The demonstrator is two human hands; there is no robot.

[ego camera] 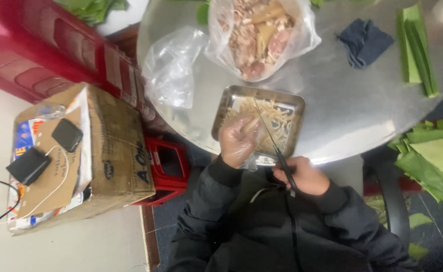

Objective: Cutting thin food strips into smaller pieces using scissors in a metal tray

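Observation:
My left hand (pixel 236 141), in a thin clear plastic glove, holds a pale strip of food over a square metal tray (pixel 221 118) filled with thin pale strips. My right hand (pixel 306 176), bare, grips the handles of long black scissors (pixel 269 136); their blades reach up across the tray next to the left fingers. The tray sits at the near edge of a round metal table (pixel 342 100). Both arms wear dark sleeves.
A clear bag of chopped meat and pale pieces (pixel 262 35) lies beyond the tray, an empty bag (pixel 171 65) to its left. A dark cloth (pixel 365 40) and green leaves (pixel 418 50) lie right. A cardboard box (pixel 105 151) with black devices stands left, beside red stools (pixel 166 166).

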